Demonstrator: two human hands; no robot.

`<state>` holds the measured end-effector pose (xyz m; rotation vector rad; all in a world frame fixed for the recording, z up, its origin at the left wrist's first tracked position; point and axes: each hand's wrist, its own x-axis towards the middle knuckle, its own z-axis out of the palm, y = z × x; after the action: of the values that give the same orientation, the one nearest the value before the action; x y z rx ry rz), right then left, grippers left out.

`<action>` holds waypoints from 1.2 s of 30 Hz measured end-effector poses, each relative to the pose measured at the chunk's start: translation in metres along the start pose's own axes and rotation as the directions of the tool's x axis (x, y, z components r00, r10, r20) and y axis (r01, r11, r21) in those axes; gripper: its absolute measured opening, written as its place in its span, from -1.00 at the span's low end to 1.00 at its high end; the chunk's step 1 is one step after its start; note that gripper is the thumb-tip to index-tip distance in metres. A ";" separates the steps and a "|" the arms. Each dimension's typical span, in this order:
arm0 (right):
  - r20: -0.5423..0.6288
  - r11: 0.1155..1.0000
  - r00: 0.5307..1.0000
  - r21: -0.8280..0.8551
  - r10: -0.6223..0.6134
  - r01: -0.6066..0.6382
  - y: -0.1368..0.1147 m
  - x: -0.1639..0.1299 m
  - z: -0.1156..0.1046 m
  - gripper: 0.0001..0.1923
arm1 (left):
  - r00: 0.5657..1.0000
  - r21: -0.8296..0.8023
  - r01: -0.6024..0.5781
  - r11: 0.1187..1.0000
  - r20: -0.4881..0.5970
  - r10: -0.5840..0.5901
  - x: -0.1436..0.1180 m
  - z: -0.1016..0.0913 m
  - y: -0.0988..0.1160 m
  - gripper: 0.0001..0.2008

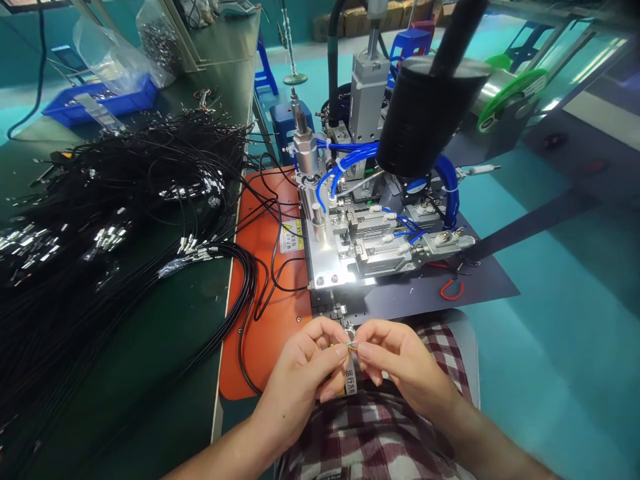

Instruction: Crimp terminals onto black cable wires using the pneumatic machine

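Observation:
My left hand [304, 365] and my right hand [400, 363] meet just in front of the machine, fingertips pinched together on the thin coloured wire ends [351, 346] of a black cable [245, 360]. The cable loops away to the left over the orange mat [260, 320]. Both hands hover above my checked-cloth lap [370, 433]. Directly behind them stands a metal fixture machine [370, 233] with blue air hoses [350, 160] and a lit work plate.
A large heap of black cables with metal terminals [110, 200] covers the green bench on the left. A blue tray [100, 103] and plastic bags sit at the far left. A black cylindrical lamp hood [430, 113] hangs over the machine. A solder spool [510, 97] is at right.

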<state>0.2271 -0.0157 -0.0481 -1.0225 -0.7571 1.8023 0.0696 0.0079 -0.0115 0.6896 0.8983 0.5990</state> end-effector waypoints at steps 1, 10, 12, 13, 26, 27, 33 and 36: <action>0.003 1.000 1.000 -0.020 -0.004 0.004 -0.001 0.000 -0.001 -0.81 | 1.000 0.003 0.004 1.000 0.004 -0.004 0.000 0.000 0.000 -0.95; 0.151 0.954 0.980 -0.288 0.128 -0.081 -0.025 0.007 -0.015 -0.82 | 0.993 0.095 0.080 0.992 0.082 -0.087 -0.001 -0.004 0.004 -0.96; 0.200 0.927 0.968 -0.368 0.152 -0.070 -0.031 0.008 -0.018 -0.87 | 0.989 0.114 0.102 0.988 0.092 -0.113 -0.001 -0.004 0.004 -0.93; 0.221 0.912 0.963 -0.407 0.153 -0.051 -0.033 0.009 -0.018 -0.87 | 0.988 0.121 0.108 0.987 0.099 -0.121 -0.001 -0.003 0.004 -0.92; 0.358 0.641 0.932 -0.701 -0.063 0.312 -0.053 0.013 -0.010 -0.87 | 0.994 0.179 0.112 0.978 -0.016 -0.111 0.001 -0.003 0.002 -0.92; 0.300 0.668 0.950 -0.690 -0.089 0.280 -0.049 0.013 -0.010 -0.87 | 0.995 0.162 0.098 0.982 -0.036 -0.093 0.001 -0.003 0.002 -0.91; 0.025 0.793 0.980 -0.585 -0.196 0.173 -0.019 0.006 -0.010 -0.95 | 0.994 0.077 0.047 0.996 -0.101 -0.039 0.004 -0.003 0.002 -0.90; 0.028 0.748 0.953 -0.614 -0.301 0.253 -0.012 0.000 -0.005 -0.96 | 0.993 0.065 0.037 0.997 -0.110 -0.030 0.005 -0.003 0.002 -0.90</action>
<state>0.2363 -0.0107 -0.0411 -1.2939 -1.4285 1.2616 0.0692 0.0133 -0.0133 0.7060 1.0335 0.5827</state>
